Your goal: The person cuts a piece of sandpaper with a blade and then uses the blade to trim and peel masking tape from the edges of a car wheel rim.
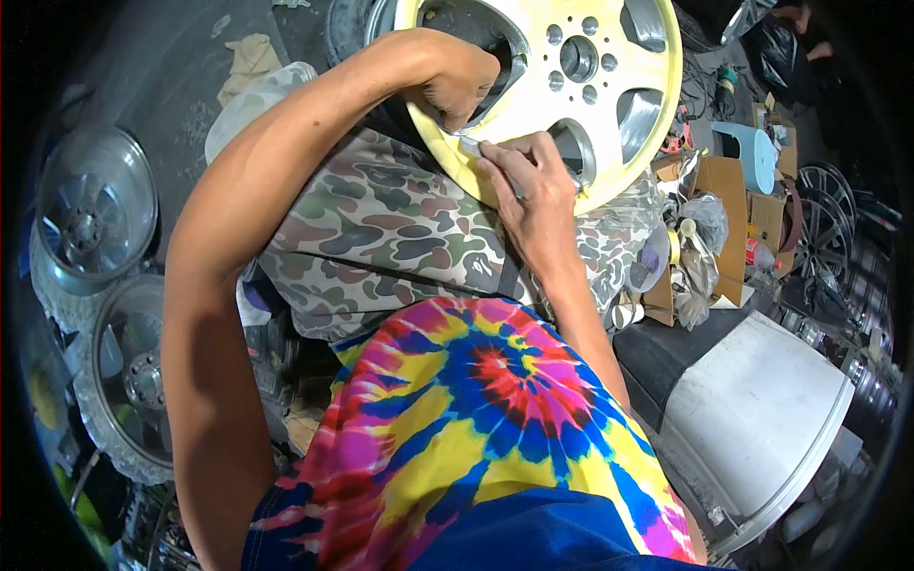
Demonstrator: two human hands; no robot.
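Note:
A pale yellow wheel rim [519,100] with several spokes leans at the top, over my camouflage-clad legs. My left hand [462,84] reaches around to the rim's left edge, its fingers bent downward and closed against the rim. Close beside it, my right hand [533,181] pinches a small blade-like piece [469,145] at the rim's lower-left lip. The far end of that piece lies by my left fingertips. Whatever my left fingers hold is too small to tell.
Two silver rims [95,205] [143,381] stand at the left. On the right are a cardboard box [721,214] of clutter, a light blue stool [752,152], a white panel [757,409] and dark rims [824,224]. A person's bare feet show at the top right.

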